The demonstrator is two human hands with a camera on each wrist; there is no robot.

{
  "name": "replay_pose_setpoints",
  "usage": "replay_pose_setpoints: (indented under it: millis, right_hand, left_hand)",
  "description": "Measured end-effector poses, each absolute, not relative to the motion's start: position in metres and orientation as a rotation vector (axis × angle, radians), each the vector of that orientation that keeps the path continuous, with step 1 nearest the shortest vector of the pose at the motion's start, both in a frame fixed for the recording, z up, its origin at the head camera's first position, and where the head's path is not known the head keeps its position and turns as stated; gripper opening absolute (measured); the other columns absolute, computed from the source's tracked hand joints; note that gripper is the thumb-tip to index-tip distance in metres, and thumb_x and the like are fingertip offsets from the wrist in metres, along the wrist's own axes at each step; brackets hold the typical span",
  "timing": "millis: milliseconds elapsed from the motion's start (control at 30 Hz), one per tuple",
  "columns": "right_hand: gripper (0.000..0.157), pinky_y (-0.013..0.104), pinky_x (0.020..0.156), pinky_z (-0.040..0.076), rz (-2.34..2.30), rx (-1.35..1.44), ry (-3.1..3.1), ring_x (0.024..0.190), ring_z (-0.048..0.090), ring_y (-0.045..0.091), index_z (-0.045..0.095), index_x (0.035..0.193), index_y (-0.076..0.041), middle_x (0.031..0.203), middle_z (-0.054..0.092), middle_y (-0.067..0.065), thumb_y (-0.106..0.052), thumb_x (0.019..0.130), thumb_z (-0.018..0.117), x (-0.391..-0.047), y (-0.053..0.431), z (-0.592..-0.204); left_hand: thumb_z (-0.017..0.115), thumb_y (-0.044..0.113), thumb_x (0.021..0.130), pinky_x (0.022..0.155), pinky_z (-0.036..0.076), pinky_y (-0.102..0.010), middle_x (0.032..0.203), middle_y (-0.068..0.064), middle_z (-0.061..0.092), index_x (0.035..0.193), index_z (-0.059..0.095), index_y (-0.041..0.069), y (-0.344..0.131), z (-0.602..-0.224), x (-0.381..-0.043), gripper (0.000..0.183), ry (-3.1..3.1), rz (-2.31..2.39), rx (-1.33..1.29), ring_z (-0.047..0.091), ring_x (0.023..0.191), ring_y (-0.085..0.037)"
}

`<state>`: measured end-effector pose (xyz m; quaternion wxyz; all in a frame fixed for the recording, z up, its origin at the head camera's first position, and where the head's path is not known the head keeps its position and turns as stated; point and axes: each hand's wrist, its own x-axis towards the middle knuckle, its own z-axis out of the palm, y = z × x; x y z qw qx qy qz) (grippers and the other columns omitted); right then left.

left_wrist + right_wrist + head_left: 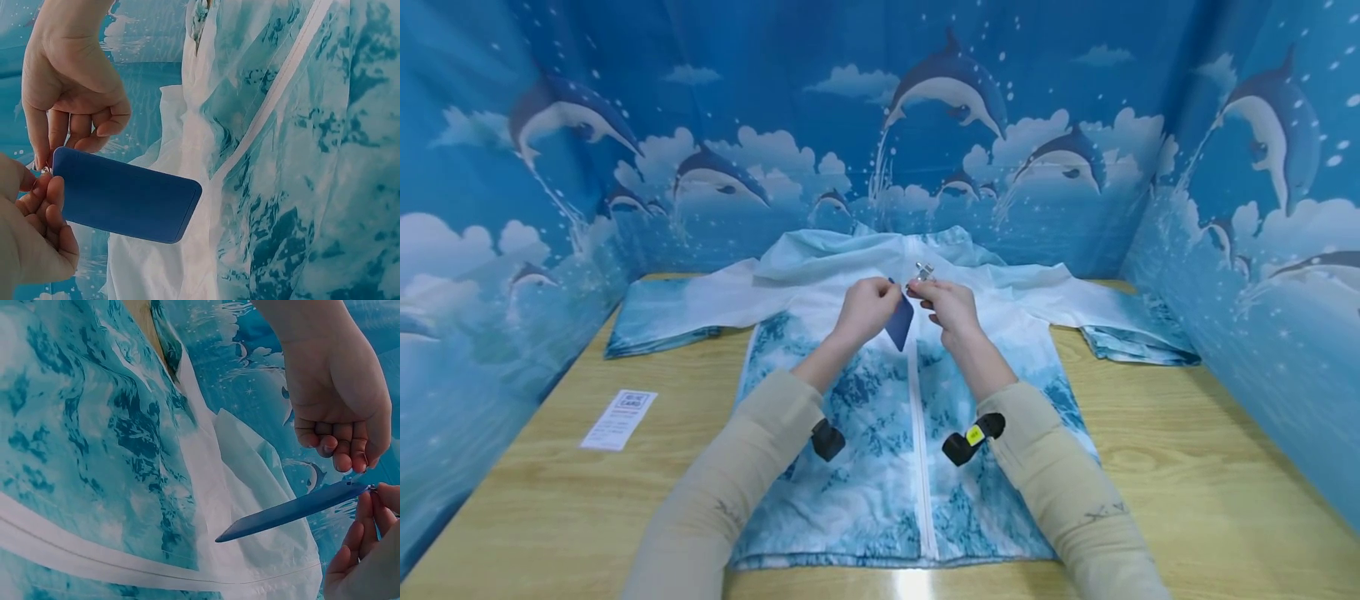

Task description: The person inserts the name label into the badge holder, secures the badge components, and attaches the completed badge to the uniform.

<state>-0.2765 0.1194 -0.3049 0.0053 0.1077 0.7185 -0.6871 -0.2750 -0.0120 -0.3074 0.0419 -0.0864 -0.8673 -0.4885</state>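
Observation:
Both hands meet over the upper part of a blue-and-white tie-dye zip jacket (835,433) laid out flat. My left hand (867,308) pinches the top end of a flat blue card holder (900,325), which hangs tilted below the fingers. Small silver metal clip hardware (924,271) sticks up from the fingertips of my right hand (951,310), which pinches it close beside the holder's end. In the left wrist view the holder (125,195) shows its broad face; the right wrist view shows it nearly edge-on. Fingers partly hide the join between clip and holder.
A white printed card (619,420) lies on the wooden table (542,500) at the left. The jacket's sleeves spread to both sides, the left sleeve (662,317) folded at its end. Dolphin-patterned curtains (865,108) enclose the back and sides.

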Motion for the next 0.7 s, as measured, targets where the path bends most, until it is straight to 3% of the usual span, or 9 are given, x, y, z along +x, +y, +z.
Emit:
replay_pose_setpoints:
  millis: [233, 433, 700]
  right_hand:
    - [0.027, 0.029, 0.074, 0.038, -2.184, 0.357, 2.198, 0.1, 0.052, 0.024, 0.069, 0.107, -0.006, 0.087, 0.066, -0.003, -0.026, 0.09, 0.062, -0.2779, 0.1201, -0.3084]
    - [0.029, 0.029, 0.077, 0.038, -2.235, 0.348, 2.137, 0.088, 0.053, 0.016, 0.067, 0.113, -0.007, 0.092, 0.066, -0.002, -0.026, 0.091, 0.06, -0.2773, 0.12, -0.3075]
    - [0.029, 0.026, 0.076, 0.04, -2.317, 0.323, 2.032, 0.084, 0.054, 0.012, 0.065, 0.114, -0.007, 0.089, 0.066, -0.003, -0.025, 0.092, 0.06, -0.2794, 0.1204, -0.3064]
  left_hand:
    - [0.047, 0.023, 0.094, 0.044, 0.032, -0.026, 0.053, 0.0, 0.041, 0.062, 0.05, 0.008, -0.0126, -0.3107, -0.2761, 0.036, -2.683, -1.435, -0.21, 0.037, 0.047, -0.014]
    - [0.049, 0.021, 0.092, 0.046, 0.032, -0.026, 0.054, -0.001, 0.041, 0.073, 0.061, 0.001, -0.0126, -0.3122, -0.2766, 0.03, -2.654, -1.437, -0.188, 0.039, 0.049, -0.015]
    - [0.051, 0.02, 0.091, 0.058, 0.044, -0.029, 0.083, -0.006, 0.063, 0.094, 0.067, 0.006, -0.0116, -0.3132, -0.2809, 0.021, -2.627, -1.443, -0.113, 0.054, 0.07, -0.019]
